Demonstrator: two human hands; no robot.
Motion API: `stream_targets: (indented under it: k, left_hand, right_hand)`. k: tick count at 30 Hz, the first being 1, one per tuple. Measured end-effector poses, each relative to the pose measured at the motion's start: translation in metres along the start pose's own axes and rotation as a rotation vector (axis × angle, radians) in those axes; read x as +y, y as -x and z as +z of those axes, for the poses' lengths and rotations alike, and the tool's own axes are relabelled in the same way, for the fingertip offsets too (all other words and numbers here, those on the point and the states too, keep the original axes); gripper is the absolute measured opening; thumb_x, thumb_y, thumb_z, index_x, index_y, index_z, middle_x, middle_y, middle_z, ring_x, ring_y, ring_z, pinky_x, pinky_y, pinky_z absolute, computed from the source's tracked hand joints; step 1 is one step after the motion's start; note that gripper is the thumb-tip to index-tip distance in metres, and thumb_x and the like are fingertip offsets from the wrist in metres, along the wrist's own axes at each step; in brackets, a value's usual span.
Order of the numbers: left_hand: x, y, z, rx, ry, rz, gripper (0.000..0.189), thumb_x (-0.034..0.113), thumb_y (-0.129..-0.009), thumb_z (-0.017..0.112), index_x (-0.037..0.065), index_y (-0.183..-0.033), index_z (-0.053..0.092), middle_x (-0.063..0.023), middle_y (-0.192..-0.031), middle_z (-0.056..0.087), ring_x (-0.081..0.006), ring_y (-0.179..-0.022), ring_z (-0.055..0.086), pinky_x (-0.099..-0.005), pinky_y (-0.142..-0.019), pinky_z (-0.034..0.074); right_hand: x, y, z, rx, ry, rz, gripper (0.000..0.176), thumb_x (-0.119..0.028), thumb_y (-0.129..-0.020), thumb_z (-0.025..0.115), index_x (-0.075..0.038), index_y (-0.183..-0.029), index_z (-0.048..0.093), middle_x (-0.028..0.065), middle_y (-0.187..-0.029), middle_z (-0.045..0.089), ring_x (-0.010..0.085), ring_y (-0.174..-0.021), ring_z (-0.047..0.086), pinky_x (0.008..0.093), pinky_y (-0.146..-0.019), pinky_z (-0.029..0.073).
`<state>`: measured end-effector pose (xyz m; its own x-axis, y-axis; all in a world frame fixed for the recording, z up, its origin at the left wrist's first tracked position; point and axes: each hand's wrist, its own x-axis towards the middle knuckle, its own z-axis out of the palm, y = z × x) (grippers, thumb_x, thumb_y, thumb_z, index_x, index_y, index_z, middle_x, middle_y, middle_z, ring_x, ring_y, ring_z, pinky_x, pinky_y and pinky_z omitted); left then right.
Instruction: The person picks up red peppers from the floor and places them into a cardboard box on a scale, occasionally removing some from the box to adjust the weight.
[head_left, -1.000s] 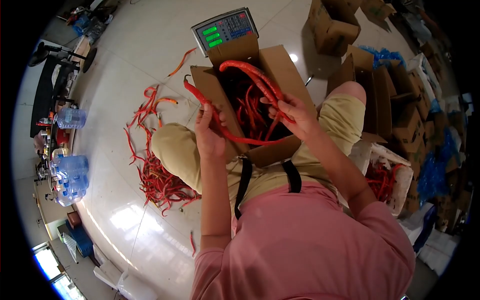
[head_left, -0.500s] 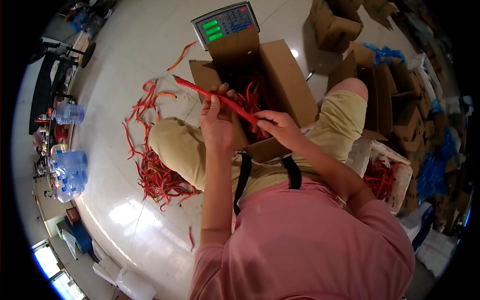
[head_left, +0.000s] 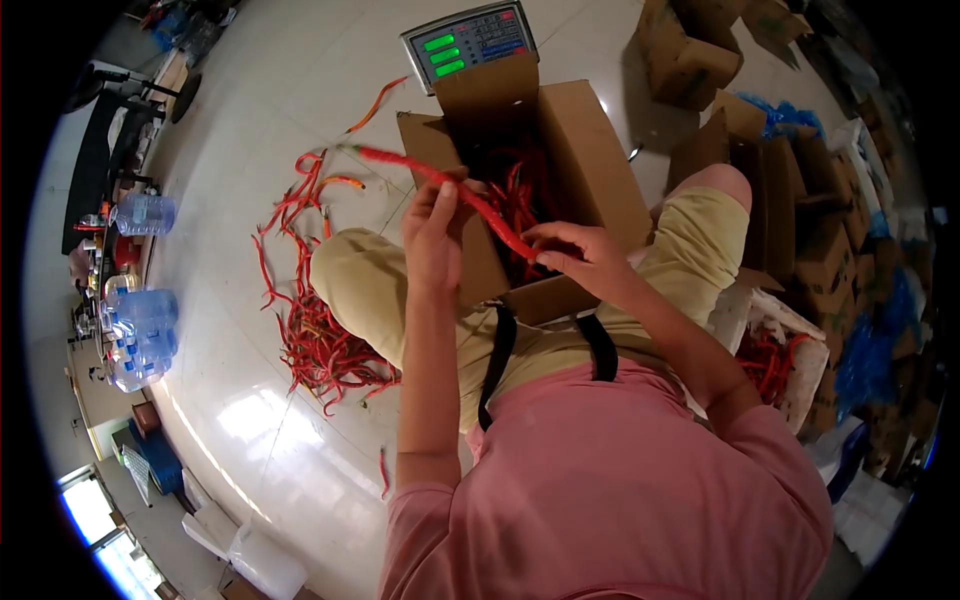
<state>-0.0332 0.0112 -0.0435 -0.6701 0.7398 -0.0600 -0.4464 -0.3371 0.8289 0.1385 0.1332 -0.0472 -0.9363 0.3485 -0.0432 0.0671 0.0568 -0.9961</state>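
Observation:
A long red chili pepper (head_left: 483,208) is stretched between my two hands, its green stem end pointing to the upper left. My left hand (head_left: 435,235) grips it near the middle, thumb on top. My right hand (head_left: 580,258) pinches its lower right end. Beneath the pepper stands an open cardboard box (head_left: 590,150) between my knees, with many red chili peppers (head_left: 520,190) inside. To the left, a heap of red chili peppers (head_left: 325,345) lies on the floor beside my knee, with looser ones trailing upward from it.
Behind the box is a scale display (head_left: 470,42) with green digits. A white foam box (head_left: 810,375) of red peppers sits at my right. More cardboard boxes (head_left: 690,55) stand at the upper right. Large water bottles (head_left: 145,320) line the left side.
The view has shifted slightly, so the surroundings appear a little to the right. Both hands still hold the pepper, which now bends more, its right end slightly lower.

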Motion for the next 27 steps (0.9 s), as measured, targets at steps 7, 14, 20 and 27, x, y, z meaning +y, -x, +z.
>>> stream_targets:
  k: [7, 14, 20, 27]
  left_hand:
    - [0.089, -0.038, -0.061, 0.074, -0.679, 0.103, 0.031, 0.017, -0.089, 0.052, -0.001, -0.113, 0.057, -0.0105, -0.097, 0.065, -0.0151, -0.087, 0.060, -0.0282, -0.079, 0.047]
    - [0.128, -0.068, -0.148, 0.179, -0.929, -0.046, 0.035, 0.022, -0.089, 0.053, 0.001, -0.117, 0.054, -0.0074, -0.100, 0.063, -0.0133, -0.089, 0.058, -0.0273, -0.079, 0.046]
    - [0.001, -0.064, -0.341, 0.099, -1.207, -0.373, 0.042, 0.020, -0.086, 0.057, 0.002, -0.123, 0.049, -0.0095, -0.109, 0.060, -0.0165, -0.100, 0.055, -0.0298, -0.084, 0.045]
    - [-0.134, -0.001, -0.360, 0.238, -1.214, -0.717, 0.036, 0.017, -0.084, 0.059, 0.000, -0.115, 0.054, -0.0084, -0.099, 0.060, -0.0161, -0.090, 0.055, -0.0276, -0.077, 0.045]
  right_hand:
    - [-0.004, 0.020, -0.027, 0.129, -0.525, 0.197, 0.024, -0.010, -0.086, 0.053, 0.000, -0.108, 0.055, 0.0076, -0.088, 0.061, 0.0104, -0.068, 0.053, 0.0226, -0.059, 0.040]
    - [0.009, -0.001, -0.031, 0.250, -0.407, 0.181, 0.023, -0.013, -0.087, 0.054, -0.001, -0.107, 0.055, 0.0060, -0.091, 0.061, 0.0102, -0.073, 0.053, 0.0225, -0.063, 0.041]
    - [0.032, -0.045, -0.010, 0.275, -0.277, 0.176, 0.024, -0.009, -0.089, 0.052, 0.000, -0.111, 0.053, 0.0080, -0.099, 0.061, 0.0117, -0.081, 0.055, 0.0244, -0.074, 0.045]
    - [0.091, -0.068, 0.022, 0.155, -0.110, 0.742, 0.031, -0.001, -0.088, 0.046, -0.001, -0.119, 0.049, 0.0080, -0.104, 0.059, 0.0129, -0.087, 0.056, 0.0263, -0.078, 0.046]
